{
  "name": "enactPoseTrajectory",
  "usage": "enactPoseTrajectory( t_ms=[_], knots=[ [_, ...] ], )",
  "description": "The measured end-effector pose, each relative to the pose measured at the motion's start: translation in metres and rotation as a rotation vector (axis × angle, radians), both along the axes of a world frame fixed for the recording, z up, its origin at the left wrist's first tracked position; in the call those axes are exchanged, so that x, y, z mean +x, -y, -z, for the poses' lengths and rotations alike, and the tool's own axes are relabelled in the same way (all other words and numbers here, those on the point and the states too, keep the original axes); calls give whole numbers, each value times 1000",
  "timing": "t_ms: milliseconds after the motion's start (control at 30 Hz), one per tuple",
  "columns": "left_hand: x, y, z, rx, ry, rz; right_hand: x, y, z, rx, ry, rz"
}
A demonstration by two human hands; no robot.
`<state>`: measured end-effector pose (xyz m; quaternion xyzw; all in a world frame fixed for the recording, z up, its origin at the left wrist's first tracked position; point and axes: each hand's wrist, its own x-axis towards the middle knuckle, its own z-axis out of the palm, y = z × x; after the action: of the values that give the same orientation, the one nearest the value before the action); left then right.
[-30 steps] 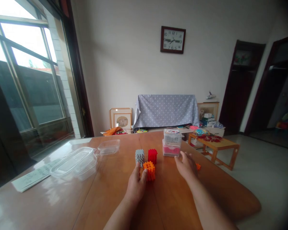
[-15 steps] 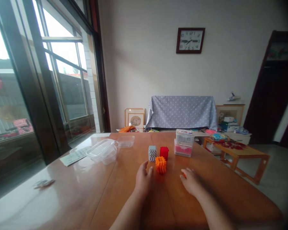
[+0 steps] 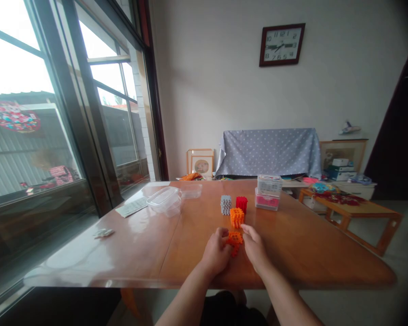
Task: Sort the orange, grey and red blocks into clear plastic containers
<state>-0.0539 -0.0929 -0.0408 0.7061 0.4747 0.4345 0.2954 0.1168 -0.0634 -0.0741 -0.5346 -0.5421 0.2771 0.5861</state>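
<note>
- Between your left grip and right grip, an orange interlocking block sits clamped;
- just ahead stands an orange cube; work clear of it.

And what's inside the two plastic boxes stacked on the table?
The bottom box shows something pink through its side. The top box has a colourful top, and its inside is too small to make out. Anything behind the pink is hidden.
</note>
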Motion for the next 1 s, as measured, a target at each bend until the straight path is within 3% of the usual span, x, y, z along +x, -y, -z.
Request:
enactPoseTrajectory(
  t_ms=[200, 300, 533, 667, 800, 1000],
  knots=[
    [4, 11, -10, 83, -305, -62, 3, 6, -5, -2, 46, 31],
    [8, 13, -10, 83, -324, -74, 0, 6, -8, -9, 97, 31],
    [7, 13, -6, -23, -46, -86, 1, 9, -11, -14, 147, 67],
    [-4, 8, -8, -54, 208, -115, -1, 11, -12, 17, 150, 77],
    [-16, -1, -9, -125, 479, -61, -5, 10, -11, 61, 156, 55],
    [-27, -10, -3, -215, 693, 12, -12, 21, -20, 228, 503, 37]
  ],
)
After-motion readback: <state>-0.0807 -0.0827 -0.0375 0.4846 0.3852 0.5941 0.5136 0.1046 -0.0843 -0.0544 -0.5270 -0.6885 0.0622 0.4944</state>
